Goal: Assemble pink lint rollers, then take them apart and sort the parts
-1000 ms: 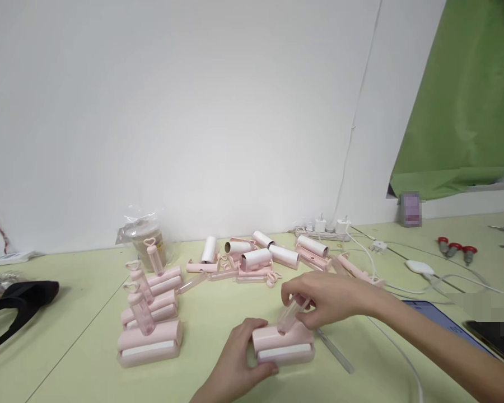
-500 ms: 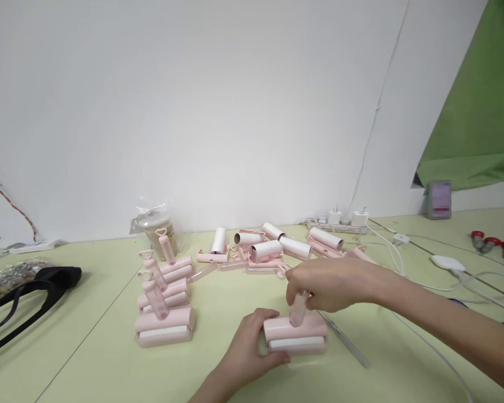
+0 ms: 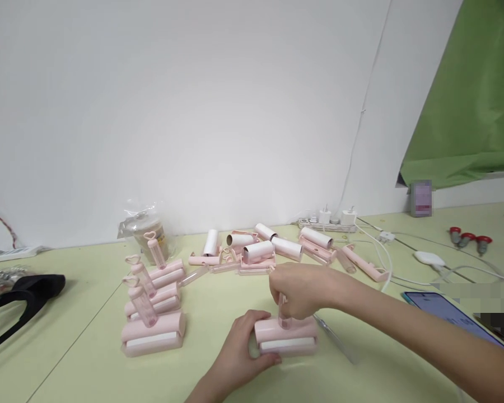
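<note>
A pink lint roller body (image 3: 286,337) with a white paper roll lies on the pale green table (image 3: 84,358) in front of me. My left hand (image 3: 240,351) grips its left end. My right hand (image 3: 299,290) is closed around a clear pink handle (image 3: 283,317) that stands upright on top of the roller body. To the left, three finished pink lint rollers (image 3: 152,310) with heart-topped handles sit in a row.
Loose white rolls and pink parts (image 3: 264,249) lie along the back by the wall. A bagged cup (image 3: 148,234) stands behind the finished rollers. A power strip (image 3: 328,224) with cables sits at the back right, a phone (image 3: 448,310) to the right, a black strap (image 3: 17,295) at the left.
My right hand has brought the clear handle from tilted to upright on the roller body and closed down over it. The camera view has shifted slightly.
</note>
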`<state>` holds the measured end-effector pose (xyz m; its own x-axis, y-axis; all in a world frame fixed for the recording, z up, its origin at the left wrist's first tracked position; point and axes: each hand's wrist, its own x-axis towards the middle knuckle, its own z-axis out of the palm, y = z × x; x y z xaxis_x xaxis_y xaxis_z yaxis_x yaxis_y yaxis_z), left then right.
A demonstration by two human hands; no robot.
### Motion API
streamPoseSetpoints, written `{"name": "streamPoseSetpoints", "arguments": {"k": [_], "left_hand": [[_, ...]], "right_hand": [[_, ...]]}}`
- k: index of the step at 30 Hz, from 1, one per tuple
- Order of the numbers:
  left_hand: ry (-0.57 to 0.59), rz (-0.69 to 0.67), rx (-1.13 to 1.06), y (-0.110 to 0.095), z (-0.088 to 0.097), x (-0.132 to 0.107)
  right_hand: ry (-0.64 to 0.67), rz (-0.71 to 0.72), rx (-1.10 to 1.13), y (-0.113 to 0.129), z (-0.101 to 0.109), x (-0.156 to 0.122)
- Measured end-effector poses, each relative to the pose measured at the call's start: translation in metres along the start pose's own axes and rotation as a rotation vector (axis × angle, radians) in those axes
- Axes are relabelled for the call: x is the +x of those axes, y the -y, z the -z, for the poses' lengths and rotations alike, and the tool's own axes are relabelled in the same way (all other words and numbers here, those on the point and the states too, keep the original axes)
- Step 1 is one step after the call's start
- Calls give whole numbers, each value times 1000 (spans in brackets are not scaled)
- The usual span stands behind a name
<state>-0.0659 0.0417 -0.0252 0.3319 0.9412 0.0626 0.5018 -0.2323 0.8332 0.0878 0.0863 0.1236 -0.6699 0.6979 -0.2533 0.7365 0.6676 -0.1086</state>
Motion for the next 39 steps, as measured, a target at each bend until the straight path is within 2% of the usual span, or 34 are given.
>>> {"name": "streamPoseSetpoints", "arguments": {"k": [3, 9, 15, 20, 23, 25, 26, 28, 29, 31, 33, 36, 39], "left_hand": [[-17, -4, -14, 2, 0, 0], [-18, -25, -55, 8, -2, -1], [-17, -42, -63, 11, -1, 2], [2, -39, -84, 8, 1, 2], [21, -34, -125, 11, -1, 1], [38, -28, -153, 19, -2, 1], [45, -26, -162, 24, -2, 2], [11, -48, -190, 32, 0, 5], [-41, -83, -214, 33, 3, 8], [-170, -197, -271, 24, 10, 16], [-228, -319, -332, 2, 16, 24], [-83, -354, -467, -40, 12, 37], [15, -248, -615, -65, -7, 48]], "right_hand": [[4, -7, -36, 3, -4, -4], [-107, 55, -71, 2, -17, -8], [-176, 22, -85, 6, -28, -7], [-228, 17, -86, 9, -26, -13], [-372, 23, 63, -7, -21, -20], [-501, -116, 246, -29, -20, -24], [-546, -239, 326, -44, -22, -25], [-555, -448, 350, -75, -30, -23], [-534, -525, 349, -90, -37, -21], [-473, -644, 367, -116, -54, -14], [-415, -699, 405, -134, -72, -8], [-352, -678, 489, -146, -89, -1], [-364, -550, 593, -144, -85, 1]]}}
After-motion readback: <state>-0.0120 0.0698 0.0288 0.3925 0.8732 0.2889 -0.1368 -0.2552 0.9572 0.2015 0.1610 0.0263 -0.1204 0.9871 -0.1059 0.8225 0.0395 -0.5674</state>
